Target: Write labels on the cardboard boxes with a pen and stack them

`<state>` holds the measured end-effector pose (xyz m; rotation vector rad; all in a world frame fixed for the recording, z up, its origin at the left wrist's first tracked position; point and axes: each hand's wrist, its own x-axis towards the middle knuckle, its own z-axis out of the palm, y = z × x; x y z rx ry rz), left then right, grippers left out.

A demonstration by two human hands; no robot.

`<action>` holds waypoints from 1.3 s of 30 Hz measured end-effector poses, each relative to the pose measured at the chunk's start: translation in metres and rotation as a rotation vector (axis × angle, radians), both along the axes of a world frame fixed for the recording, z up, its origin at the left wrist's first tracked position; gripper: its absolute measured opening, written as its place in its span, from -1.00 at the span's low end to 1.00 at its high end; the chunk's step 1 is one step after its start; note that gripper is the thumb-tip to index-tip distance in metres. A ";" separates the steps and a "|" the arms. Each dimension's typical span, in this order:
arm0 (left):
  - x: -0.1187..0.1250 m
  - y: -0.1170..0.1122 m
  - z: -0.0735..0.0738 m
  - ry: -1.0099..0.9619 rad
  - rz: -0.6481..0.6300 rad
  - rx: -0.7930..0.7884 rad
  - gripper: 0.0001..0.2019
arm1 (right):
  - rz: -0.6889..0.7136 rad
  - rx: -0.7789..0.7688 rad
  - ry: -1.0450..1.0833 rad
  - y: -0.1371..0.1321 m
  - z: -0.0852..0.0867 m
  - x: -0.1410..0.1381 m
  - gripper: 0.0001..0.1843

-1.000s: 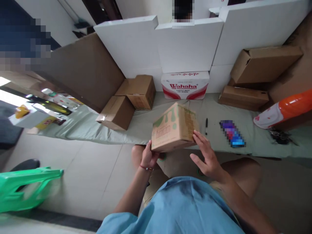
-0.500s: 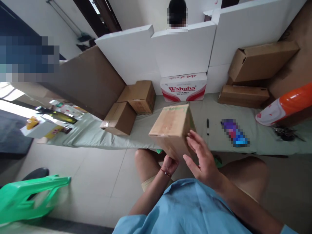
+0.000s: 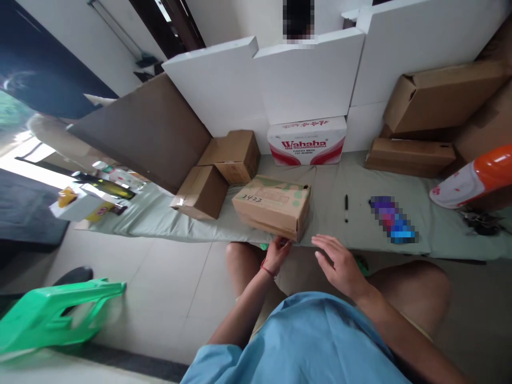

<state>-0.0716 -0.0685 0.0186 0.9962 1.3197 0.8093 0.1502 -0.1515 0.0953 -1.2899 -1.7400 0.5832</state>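
A brown cardboard box (image 3: 272, 205) with green print and handwritten digits lies flat near the front edge of a pale green mat (image 3: 328, 208). My left hand (image 3: 276, 255) is under the box's near corner, fingertips touching its lower edge, fingers curled. My right hand (image 3: 339, 265) hovers just right of that corner, fingers spread, holding nothing and clear of the box.
Two small cardboard boxes (image 3: 218, 170) sit left of it and a white Wahaha carton (image 3: 307, 140) behind. A black pen (image 3: 346, 207) and a blurred packet (image 3: 392, 218) lie to the right. White foam boards (image 3: 304, 80) line the back, with a green plastic stool (image 3: 52, 314) at left.
The box was held up and turned in both hands; now it lies flat on the mat. My right hand has come off it and my left hand stays at its near corner.
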 end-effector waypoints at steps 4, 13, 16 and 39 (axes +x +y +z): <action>-0.009 -0.015 0.008 0.009 -0.018 0.007 -0.57 | -0.085 -0.311 0.206 0.004 -0.016 0.011 -0.60; -0.007 -0.006 0.030 0.032 -0.091 0.122 -0.09 | -0.139 -0.631 0.754 0.026 -0.047 0.002 -0.49; -0.010 -0.006 0.028 0.048 -0.075 0.075 -0.03 | -0.192 -0.654 0.855 0.032 -0.053 0.006 -0.48; -0.082 0.070 0.054 -0.155 0.671 0.090 -0.68 | -0.013 -0.623 0.692 0.019 -0.066 -0.030 -0.23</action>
